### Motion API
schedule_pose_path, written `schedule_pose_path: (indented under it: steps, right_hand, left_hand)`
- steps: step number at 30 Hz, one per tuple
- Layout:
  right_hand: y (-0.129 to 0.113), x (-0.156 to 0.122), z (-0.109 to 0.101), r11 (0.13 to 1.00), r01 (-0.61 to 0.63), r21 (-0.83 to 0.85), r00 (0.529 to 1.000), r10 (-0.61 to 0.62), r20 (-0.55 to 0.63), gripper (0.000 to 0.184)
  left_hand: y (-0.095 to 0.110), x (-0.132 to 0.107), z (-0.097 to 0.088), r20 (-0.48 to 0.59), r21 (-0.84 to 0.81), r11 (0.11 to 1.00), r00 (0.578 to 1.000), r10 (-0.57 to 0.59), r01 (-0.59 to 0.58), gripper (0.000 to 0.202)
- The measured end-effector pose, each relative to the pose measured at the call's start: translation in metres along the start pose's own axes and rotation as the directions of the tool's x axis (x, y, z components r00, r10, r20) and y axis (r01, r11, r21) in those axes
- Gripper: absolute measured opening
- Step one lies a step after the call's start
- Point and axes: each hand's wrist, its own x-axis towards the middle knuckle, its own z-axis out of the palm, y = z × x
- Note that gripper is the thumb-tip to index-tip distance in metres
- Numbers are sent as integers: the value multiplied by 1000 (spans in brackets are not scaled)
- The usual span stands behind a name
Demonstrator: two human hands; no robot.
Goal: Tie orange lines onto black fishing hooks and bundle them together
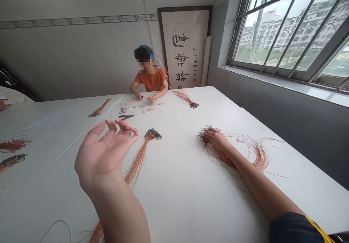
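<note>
My left hand (106, 150) is raised over the table, palm up, fingers apart and loosely curled, with nothing in it. Just right of it lies a bundle of orange lines (139, 157) with dark hook-like ends (154, 134) gathered at the top. My right hand (217, 138) reaches down into the black curled ends (203, 135) of another bundle, its fingers drawn together among them. The orange lines (260, 155) of that bundle fan out under and beyond my right forearm. Which single piece the right fingertips pinch is hidden.
Across the white table (174, 199) a co-worker in an orange shirt (151, 78) handles small pieces. Red-handled pliers (125, 117) lie nearby. Other bundles rest at the far right (188, 99), far left (99, 108) and left edge (12, 160). A barred window (286, 28) is at right.
</note>
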Motion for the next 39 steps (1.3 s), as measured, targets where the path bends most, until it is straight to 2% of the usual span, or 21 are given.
schedule_pose_path:
  steps: [6,12,19,27,33,39]
  right_hand:
    - [5,3,5,999,35,-1,999,-35,39,24]
    - [11,3,7,999,30,20,999,-30,19,23]
    - [17,7,9,995,-85,50,994,88,-64,23]
    - [-3,10,14,984,-180,11,982,181,-61,23]
    - [-13,25,11,968,-250,1,968,250,-16,24]
    - [-22,40,7,944,-321,70,947,319,47,27]
  left_hand:
    - [-2,-2,3,-9,16,1000,1000,21,-21,13]
    - [0,-2,3,-9,34,999,999,34,-34,11]
    - [1,0,1,-7,28,996,997,81,-81,12]
    - [-1,1,3,-12,52,995,996,90,-89,10]
    - [-1,1,4,-14,47,996,997,74,-73,11]
    - [2,-3,5,-5,37,996,997,80,-79,11]
